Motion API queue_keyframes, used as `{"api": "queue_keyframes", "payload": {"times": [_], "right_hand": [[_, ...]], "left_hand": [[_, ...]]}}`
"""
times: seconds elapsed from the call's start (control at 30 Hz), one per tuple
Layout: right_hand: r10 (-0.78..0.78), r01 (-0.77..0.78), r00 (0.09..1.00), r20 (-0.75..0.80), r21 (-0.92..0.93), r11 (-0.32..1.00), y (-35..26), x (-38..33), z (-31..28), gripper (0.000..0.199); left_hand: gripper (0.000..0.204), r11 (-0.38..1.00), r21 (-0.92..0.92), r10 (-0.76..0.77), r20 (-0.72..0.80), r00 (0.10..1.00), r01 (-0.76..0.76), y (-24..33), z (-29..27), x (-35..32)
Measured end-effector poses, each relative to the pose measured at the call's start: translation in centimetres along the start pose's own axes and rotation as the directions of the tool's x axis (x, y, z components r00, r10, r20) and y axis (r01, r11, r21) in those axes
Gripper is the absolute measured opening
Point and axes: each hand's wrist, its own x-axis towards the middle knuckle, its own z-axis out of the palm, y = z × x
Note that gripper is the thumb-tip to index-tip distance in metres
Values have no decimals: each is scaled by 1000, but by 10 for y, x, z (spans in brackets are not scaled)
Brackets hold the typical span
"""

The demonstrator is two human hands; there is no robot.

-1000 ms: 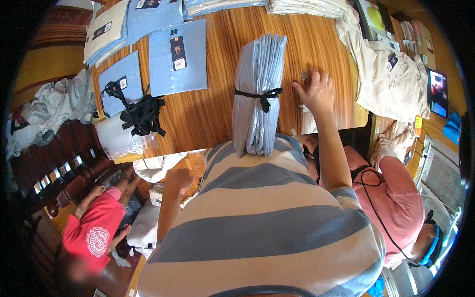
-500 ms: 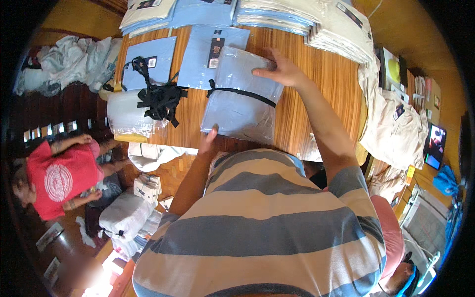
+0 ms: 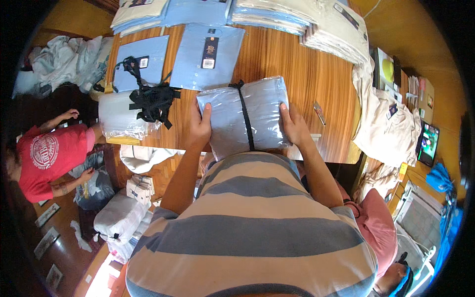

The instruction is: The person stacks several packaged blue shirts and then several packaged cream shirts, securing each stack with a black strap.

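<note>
Between my two hands is a bundle of folded blue garments in clear plastic (image 3: pixel 225 119), tied round the middle with a black strap (image 3: pixel 246 116). My left hand (image 3: pixel 200 123) grips its left edge, thumb on top. Along the right edge, my right hand (image 3: pixel 295 123) holds it the same way. The bundle is at the table's near edge, close to my striped shirt. Just beyond it lies a flat blue packed garment (image 3: pixel 193 57) with a dark tag. A heap of black straps (image 3: pixel 154 104) rests on clear plastic bags (image 3: pixel 116 116) at the left.
Stacks of packed cream and blue garments (image 3: pixel 274 20) line the wooden table's (image 3: pixel 277 54) far side. A small snipping tool (image 3: pixel 319 114) lies right of my right hand. Loose cream garments (image 3: pixel 388 123) hang over the right edge. A person in red (image 3: pixel 54 161) is at the left.
The bundle has turned so its strap runs away from me, and it has come nearer my body. My right hand has moved from its far corner down to its right edge.
</note>
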Motion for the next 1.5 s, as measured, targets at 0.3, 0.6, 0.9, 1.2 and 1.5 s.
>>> {"api": "queue_keyframes", "payload": {"times": [0.3,0.6,0.9,1.2,1.5], "right_hand": [[-662,517,746,-71,-564,644,-46,-3,17,59],[-597,571,794,110,-470,673,-23,26,44,71],[-576,563,811,104,-408,719,-14,34,49,72],[-582,570,807,100,-388,724,-11,36,49,73],[-654,635,756,11,-251,730,-21,37,37,67]], "left_hand": [[70,303,839,250,387,888,-451,85,40,-25],[80,346,844,-2,437,899,-410,52,44,-24],[81,398,819,-29,461,887,-413,39,40,-19],[84,433,804,-6,454,891,-406,35,42,-20],[84,587,679,217,392,894,-440,40,36,-13]]}}
